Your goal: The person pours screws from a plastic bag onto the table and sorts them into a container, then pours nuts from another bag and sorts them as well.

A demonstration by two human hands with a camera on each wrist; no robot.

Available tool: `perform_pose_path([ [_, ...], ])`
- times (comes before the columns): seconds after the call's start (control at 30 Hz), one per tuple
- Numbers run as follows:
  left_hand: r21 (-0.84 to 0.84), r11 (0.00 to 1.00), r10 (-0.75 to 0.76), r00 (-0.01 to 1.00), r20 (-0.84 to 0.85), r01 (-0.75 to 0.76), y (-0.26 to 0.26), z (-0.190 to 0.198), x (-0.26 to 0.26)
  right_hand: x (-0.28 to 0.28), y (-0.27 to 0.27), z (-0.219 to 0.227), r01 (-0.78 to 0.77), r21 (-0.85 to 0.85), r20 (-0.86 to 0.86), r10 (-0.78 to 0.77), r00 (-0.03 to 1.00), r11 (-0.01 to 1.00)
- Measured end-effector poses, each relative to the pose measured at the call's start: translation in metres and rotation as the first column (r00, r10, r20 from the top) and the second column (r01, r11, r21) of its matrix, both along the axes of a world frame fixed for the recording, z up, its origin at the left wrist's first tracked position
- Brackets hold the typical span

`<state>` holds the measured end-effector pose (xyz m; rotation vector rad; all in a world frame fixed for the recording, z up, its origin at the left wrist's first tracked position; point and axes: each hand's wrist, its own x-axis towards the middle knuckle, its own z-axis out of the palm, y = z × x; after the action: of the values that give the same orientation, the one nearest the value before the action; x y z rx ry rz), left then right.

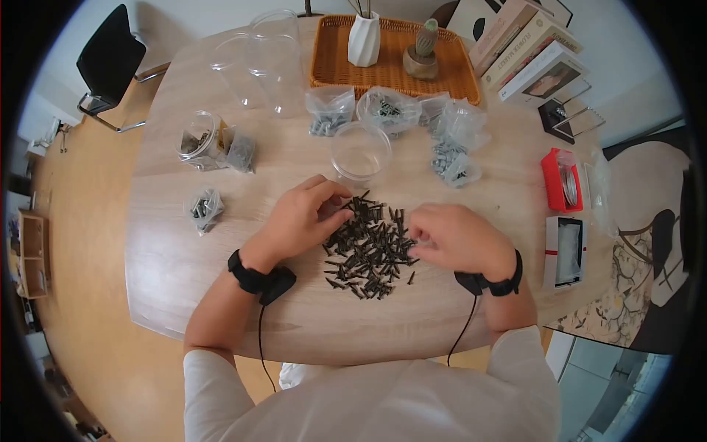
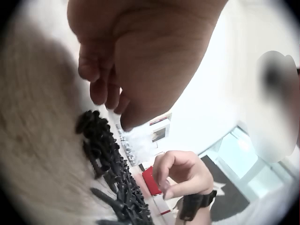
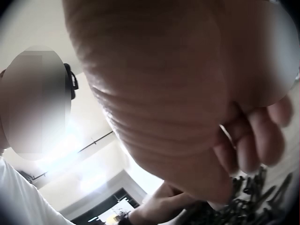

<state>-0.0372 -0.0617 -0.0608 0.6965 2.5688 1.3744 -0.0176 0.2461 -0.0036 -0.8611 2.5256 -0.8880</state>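
Observation:
A loose pile of black screws [image 1: 374, 250] is spread on the wooden table in front of the person. My left hand [image 1: 309, 210] is at the pile's upper left edge, its fingers loosely bent over the nearest screws; nothing shows between them. On the opposite side, my right hand [image 1: 460, 236] hovers by the right edge with loosely curled fingers. In the left wrist view this right hand [image 2: 185, 173] has its thumb near the bent index finger, and no screw shows there. A single screw [image 1: 412, 278] lies just off the pile's lower right.
A clear round tub [image 1: 361, 152] stands behind the pile. Bags of silvery hardware [image 1: 331, 110] line up farther back, before a wicker tray [image 1: 471, 85]. A jar [image 1: 202, 140] and a small bag [image 1: 207, 208] are at left; a red box [image 1: 554, 180] and an open box [image 1: 565, 254] at right.

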Motion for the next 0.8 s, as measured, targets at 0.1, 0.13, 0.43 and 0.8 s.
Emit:
perform_pose_path([
  [0.1, -0.07, 0.984, -0.159, 0.987, 0.04, 0.161, 0.003, 0.032, 0.009, 0.02, -0.003, -0.003, -0.19, 0.117, 0.055, 0.185, 0.981, 0.975],
  [0.13, -0.12, 0.949, -0.281, 0.955, 0.092, 0.291, 0.005, 0.038, 0.015, 0.027, -0.006, -0.006, -0.239, 0.171, 0.048, 0.234, 0.971, 0.956],
  [0.43, -0.325, 0.773, -0.533, 0.836, 0.135, 0.545, 0.02, 0.034, 0.027, 0.032, -0.017, -0.021, -0.315, 0.324, 0.038, 0.32, 0.947, 0.892],
  [0.8, -0.341, 0.811, -0.479, 0.874, 0.078, 0.475, 0.011, 0.037, 0.009, -0.022, 0.001, -0.032, 0.303, -0.346, 0.54, -0.076, 0.838, 0.888],
])
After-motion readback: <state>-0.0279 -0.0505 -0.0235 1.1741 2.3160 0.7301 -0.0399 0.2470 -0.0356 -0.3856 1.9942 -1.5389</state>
